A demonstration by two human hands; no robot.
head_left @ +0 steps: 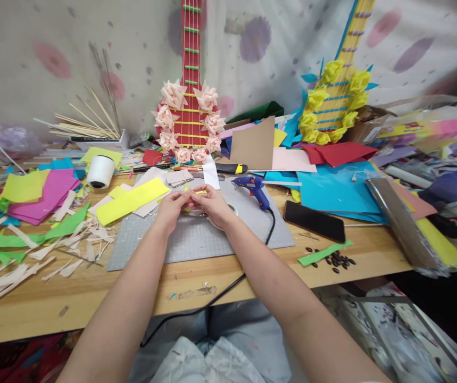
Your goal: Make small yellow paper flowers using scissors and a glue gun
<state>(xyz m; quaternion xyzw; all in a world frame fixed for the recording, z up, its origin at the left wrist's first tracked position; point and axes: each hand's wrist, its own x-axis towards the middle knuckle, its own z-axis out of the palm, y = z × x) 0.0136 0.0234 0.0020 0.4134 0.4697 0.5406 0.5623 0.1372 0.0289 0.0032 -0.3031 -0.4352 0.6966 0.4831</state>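
My left hand (174,206) and my right hand (214,205) meet over a grey cutting mat (196,244), fingertips pinched together. Bits of a small yellow paper piece (200,192) show at the fingers; its shape is mostly hidden. Partly covered by my right hand, a roll of tape (234,209) lies on the mat. To the left is a bright yellow paper strip (132,201) on pale sheets. A blue glue gun (254,189) rests at the mat's right, its black cord running down past my right forearm. Behind my hands stands a white paper slip (211,174).
At the back stand a red paper guitar (190,125) with pink flowers and a yellow one (334,106) with yellow flowers. A phone (314,221), dark beads (338,259) and blue sheets (335,186) lie right. Left are paper scraps (80,244) and a white roll (100,171).
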